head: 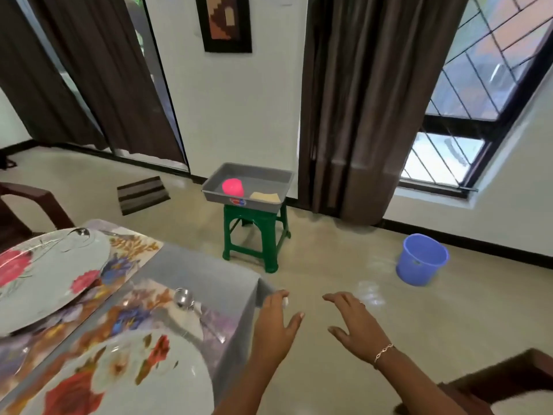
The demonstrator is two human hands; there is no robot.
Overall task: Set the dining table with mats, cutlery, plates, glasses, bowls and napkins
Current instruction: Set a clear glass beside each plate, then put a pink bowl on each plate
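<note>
Beyond the corner of the half-set table (206, 274) a grey tray (215, 195) on a green stool (254, 232) holds a pink cup (233, 187) and a pale napkin (264, 196) — left hand (273, 320) and right hand (354, 323) both hang empty, fingers loosely spread, so fetching those seems next, calling for a step closer.

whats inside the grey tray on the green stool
The grey tray holds a pink cup near its middle and a beige cloth, likely a napkin, toward its right front corner. The near wall hides a strip of the tray's bottom.
</note>
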